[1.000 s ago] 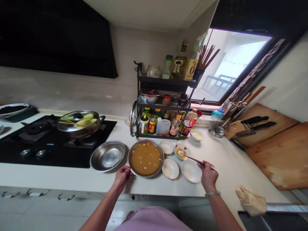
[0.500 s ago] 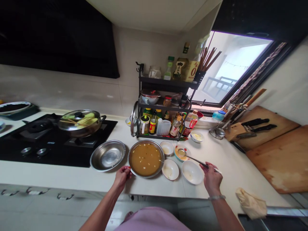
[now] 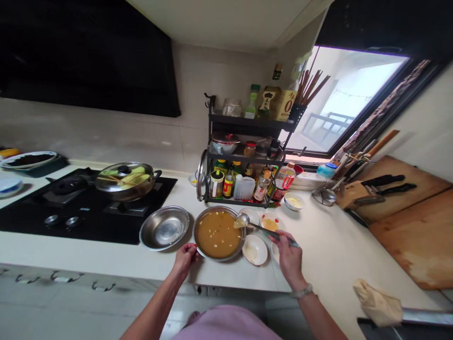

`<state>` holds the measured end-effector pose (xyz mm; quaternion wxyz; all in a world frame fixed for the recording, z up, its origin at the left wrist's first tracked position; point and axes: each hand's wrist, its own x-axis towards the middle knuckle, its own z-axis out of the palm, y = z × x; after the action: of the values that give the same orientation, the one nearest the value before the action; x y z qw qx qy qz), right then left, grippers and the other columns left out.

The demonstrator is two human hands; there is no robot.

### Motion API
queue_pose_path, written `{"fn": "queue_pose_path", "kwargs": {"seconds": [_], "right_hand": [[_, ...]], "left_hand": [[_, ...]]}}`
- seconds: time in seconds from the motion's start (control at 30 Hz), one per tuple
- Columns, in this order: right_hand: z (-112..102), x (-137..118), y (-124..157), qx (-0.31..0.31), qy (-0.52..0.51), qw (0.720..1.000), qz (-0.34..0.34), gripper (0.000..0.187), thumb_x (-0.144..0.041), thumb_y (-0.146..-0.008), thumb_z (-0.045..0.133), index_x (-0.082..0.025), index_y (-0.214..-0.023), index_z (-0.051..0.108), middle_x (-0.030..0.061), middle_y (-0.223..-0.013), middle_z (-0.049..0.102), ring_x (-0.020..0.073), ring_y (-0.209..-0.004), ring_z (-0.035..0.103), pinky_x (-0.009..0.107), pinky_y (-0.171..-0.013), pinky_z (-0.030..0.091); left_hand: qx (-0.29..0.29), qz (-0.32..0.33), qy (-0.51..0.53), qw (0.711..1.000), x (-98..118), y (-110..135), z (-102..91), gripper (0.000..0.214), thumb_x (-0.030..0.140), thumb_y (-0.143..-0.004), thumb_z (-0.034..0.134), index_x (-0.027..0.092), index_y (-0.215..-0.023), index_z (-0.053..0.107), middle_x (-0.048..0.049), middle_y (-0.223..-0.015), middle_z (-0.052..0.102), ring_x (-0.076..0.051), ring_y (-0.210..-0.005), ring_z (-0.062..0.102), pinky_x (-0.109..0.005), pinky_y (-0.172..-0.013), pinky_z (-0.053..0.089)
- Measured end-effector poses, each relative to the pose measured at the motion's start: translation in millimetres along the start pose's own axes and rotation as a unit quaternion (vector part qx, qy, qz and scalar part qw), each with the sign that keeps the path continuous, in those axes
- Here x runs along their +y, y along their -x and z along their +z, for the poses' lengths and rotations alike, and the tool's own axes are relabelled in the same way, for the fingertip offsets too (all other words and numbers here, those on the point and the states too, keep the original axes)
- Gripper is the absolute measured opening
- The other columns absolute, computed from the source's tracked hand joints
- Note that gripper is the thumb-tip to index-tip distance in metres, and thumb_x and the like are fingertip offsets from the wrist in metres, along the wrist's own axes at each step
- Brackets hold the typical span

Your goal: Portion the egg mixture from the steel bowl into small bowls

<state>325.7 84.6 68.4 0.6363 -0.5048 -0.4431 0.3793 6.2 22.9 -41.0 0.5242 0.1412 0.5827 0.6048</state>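
My right hand (image 3: 289,257) is closed round the dark handle of a metal ladle (image 3: 242,220). The ladle's bowl is tipped at the right rim of a round metal basin (image 3: 219,259), with yellowish stuff at its lip. Brown liquid (image 3: 217,233) with pale bits floating on it fills the basin. At the basin's lower left, my left hand (image 3: 187,257) pinches the rim. Close by on the right are a bowl with orange-yellow liquid (image 3: 271,224), a white bowl (image 3: 255,250) and another white bowl (image 3: 275,253), partly hidden by my right hand.
An empty metal basin (image 3: 164,228) stands left of the full one. Beyond it, a lidded pan (image 3: 123,182) sits on the black stove (image 3: 106,231). A black spice rack (image 3: 244,156) rises behind. Cutting boards (image 3: 414,222), knives (image 3: 384,180) and a cloth (image 3: 378,302) are on the right.
My right hand has carried the ladle left, from over the bowl of orange-yellow liquid to the basin's right rim, and tipped it. My left hand stays at the basin's rim.
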Motion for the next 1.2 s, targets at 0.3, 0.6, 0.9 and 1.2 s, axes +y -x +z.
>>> {"fn": "queue_pose_path", "kwargs": {"seconds": [0.3,0.6,0.9,1.2], "right_hand": [[4,-6,32,-0.258,0.156,0.899,-0.318,0.028,-0.017,-0.087,0.051,-0.022,-0.108,0.068,0.0095,-0.109,0.069,0.023,-0.104,0.064,0.038,-0.084,0.055],[-30,0,-7,0.047,0.146,0.984,-0.092,0.031,-0.038,-0.082,0.058,-0.014,-0.097,0.067,0.0083,-0.074,0.073,0.025,-0.074,0.071,0.04,-0.079,0.055],[-70,34,-31,0.064,0.189,0.98,-0.021,0.036,-0.046,-0.07,0.059,-0.016,-0.088,0.066,0.0092,-0.073,0.072,0.0256,-0.073,0.071,0.037,-0.072,0.056],[-73,49,-38,0.177,0.016,0.982,0.064,0.027,-0.037,-0.062,0.067,-0.014,-0.076,0.063,0.0029,-0.067,0.067,0.0203,-0.062,0.069,0.031,-0.062,0.058]], "left_hand": [[-0.005,0.001,-0.008,1.0,1,0,-0.7,0.037,0.038,-0.047,0.078,0.017,-0.063,0.052,0.0048,-0.049,0.053,-0.009,-0.045,0.049,-0.021,-0.046,0.04],[-0.005,-0.002,-0.013,1.0,1,-1,-1.9,0.037,0.037,-0.047,0.077,0.017,-0.067,0.054,0.0047,-0.05,0.055,-0.009,-0.046,0.05,-0.021,-0.046,0.04],[-0.007,-0.006,-0.013,1.0,0,-2,-2.0,0.037,0.036,-0.047,0.078,0.017,-0.066,0.053,0.0044,-0.048,0.055,-0.008,-0.044,0.049,-0.02,-0.045,0.039],[0.0,0.001,-0.015,1.0,-2,-3,-2.2,0.034,0.035,-0.05,0.076,0.016,-0.066,0.054,0.0038,-0.05,0.055,-0.009,-0.046,0.05,-0.021,-0.046,0.04]]}}
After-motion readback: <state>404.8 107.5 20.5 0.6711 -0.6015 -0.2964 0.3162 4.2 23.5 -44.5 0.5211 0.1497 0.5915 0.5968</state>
